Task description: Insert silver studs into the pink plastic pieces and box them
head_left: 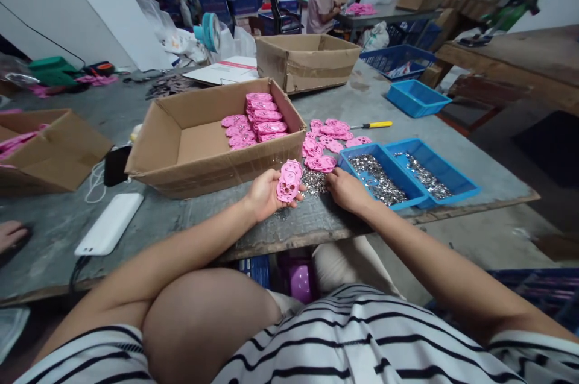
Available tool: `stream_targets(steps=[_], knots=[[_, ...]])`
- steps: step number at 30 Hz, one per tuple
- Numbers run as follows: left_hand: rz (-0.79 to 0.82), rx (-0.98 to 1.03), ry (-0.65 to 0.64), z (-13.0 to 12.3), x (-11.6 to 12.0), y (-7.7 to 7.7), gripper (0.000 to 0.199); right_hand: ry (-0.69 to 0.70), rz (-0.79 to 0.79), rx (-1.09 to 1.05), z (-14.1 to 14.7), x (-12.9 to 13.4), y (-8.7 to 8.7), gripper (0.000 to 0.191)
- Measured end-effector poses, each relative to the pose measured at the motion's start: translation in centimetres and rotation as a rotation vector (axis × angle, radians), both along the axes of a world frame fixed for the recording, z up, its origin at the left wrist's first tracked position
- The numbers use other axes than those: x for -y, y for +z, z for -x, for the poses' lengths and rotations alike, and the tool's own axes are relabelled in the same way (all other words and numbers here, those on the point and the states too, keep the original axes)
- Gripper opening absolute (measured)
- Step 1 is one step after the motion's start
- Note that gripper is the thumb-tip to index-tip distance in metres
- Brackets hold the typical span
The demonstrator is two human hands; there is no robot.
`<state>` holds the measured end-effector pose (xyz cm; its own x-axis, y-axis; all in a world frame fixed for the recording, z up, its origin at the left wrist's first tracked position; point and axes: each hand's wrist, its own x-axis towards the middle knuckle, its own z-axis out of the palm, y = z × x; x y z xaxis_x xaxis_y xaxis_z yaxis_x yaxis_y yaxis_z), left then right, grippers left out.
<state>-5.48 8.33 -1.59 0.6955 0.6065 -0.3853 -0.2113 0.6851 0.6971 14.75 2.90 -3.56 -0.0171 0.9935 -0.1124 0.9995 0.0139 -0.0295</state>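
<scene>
Pink flat plastic-looking plate with scalloped edges (289, 180), head view: held in the left hand (265, 197), fingers curled round it, just in front of the open brown cardboard box's (217, 168) right end; tilted face-up, seemingly so its holes can be seen and reached. Right hand (348, 191) lowered, fingers bent at a loose heap of small silvery metal bits (315, 182), right of box; whether any is pinched cannot be told. Blue rectangular plastic trays (456, 198) placed farther right of box, presumably for easy reach.
</scene>
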Motion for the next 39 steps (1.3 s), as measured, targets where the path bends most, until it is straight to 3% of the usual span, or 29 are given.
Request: stream_targets(steps=[5, 11, 24, 29, 35, 39], knots=[[0.007, 0.022, -0.004, 0.2, 0.0, -0.2, 0.037, -0.051, -0.002, -0.084, -1.0, 0.1, 0.8, 0.023], [-0.002, 0.041, -0.014, 0.3, 0.2, -0.4, 0.037, -0.002, 0.012, -0.076, -0.1, 0.2, 0.2, 0.019], [-0.036, 0.037, -0.041, 1.3, 0.9, -0.8, 0.03, -0.239, -0.079, -0.31, 0.1, -0.6, 0.1, 0.017], [-0.104, -0.008, -0.031, 1.0, 1.3, -0.5, 0.03, -0.267, -0.097, -0.332, 0.1, -1.1, 0.3, 0.011], [-0.156, -0.055, -0.029, 0.3, 1.5, 0.0, 0.032, -0.272, -0.163, -0.623, 0.4, -0.9, 0.3, 0.01], [-0.203, -0.09, -0.009, -0.1, 1.5, -0.3, 0.009, -0.314, -0.157, -0.692, 0.4, -1.1, 0.3, 0.009]])
